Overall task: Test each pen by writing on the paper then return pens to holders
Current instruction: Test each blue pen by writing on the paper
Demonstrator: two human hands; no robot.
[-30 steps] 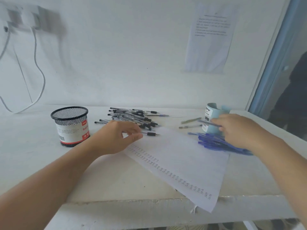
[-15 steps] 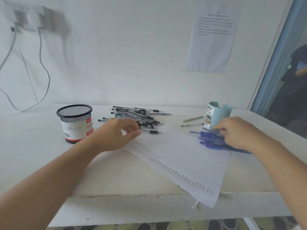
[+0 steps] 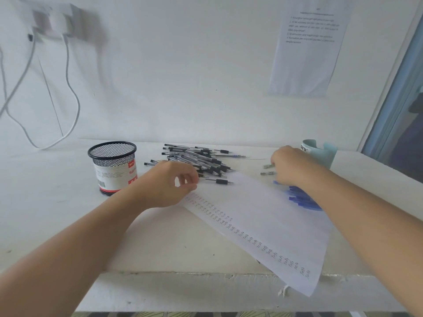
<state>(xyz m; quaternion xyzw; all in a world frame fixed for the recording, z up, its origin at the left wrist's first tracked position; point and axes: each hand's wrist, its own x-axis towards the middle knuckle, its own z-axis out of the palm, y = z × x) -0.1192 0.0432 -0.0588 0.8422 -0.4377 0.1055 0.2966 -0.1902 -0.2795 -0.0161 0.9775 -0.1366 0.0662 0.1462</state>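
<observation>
A white paper sheet (image 3: 263, 213) with a row of test marks along its left edge lies slanted across the table. My left hand (image 3: 168, 184) rests on its upper left corner, fingers loosely curled, fingertips beside the end of a single black pen (image 3: 218, 181). A pile of black pens (image 3: 196, 160) lies behind it. A black mesh holder (image 3: 113, 167) stands to the left. My right hand (image 3: 289, 167) reaches down over two loose greyish pens (image 3: 267, 173); its fingers are hidden. Blue pens (image 3: 302, 199) lie under my right wrist, and a light blue cup holder (image 3: 325, 154) stands behind.
The table's chipped front edge (image 3: 206, 274) is close to me, and the paper's lower corner overhangs it. White cables (image 3: 71, 92) hang on the wall at the left. A printed notice (image 3: 306, 46) is stuck to the wall at the right.
My right hand held a pen by the blue cup, dropped onto the blue pens, then shifted left to the two loose pens. My left hand has stayed on the paper's corner.
</observation>
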